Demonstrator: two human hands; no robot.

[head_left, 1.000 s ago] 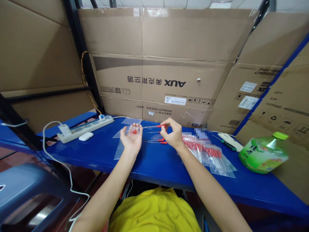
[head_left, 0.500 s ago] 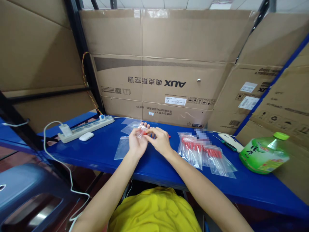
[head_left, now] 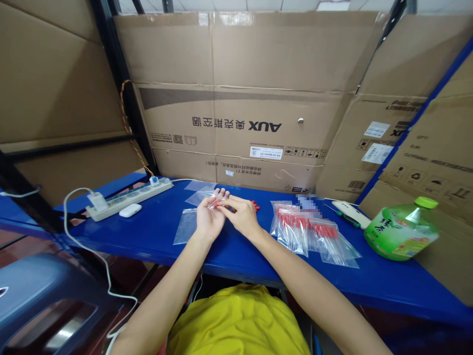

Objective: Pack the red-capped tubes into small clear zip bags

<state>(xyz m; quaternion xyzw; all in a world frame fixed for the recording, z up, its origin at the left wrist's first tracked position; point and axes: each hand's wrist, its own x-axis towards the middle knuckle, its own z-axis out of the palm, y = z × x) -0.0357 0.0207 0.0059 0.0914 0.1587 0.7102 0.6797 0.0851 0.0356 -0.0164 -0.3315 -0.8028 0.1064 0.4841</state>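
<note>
My left hand (head_left: 210, 216) is palm up, its fingers curled around a small clear plastic bag (head_left: 213, 201). Red shows at the mouth of that bag. The closed fingertips of my right hand (head_left: 242, 215) meet there, pinching what looks like a small red piece (head_left: 218, 200); the fingers partly hide it. Just beyond my right hand lie several loose red pieces (head_left: 256, 205). Flat clear bags lie left of my hands, one nearer (head_left: 184, 228) and others farther back (head_left: 197, 186). To the right, clear bags with red pieces inside (head_left: 295, 219) overlap one another.
A green drink bottle (head_left: 401, 234) stands at the right, beside a green-handled tool (head_left: 348, 219) and a pale object (head_left: 351, 211). At the left are a power strip (head_left: 129, 199) and a white case (head_left: 130, 210). Cardboard (head_left: 236, 59) walls the blue table (head_left: 148, 241).
My right fingertips have moved slightly left into the bag's mouth, and less red shows between them. More of the loose red pieces is visible past my right hand. The view has shifted slightly.
</note>
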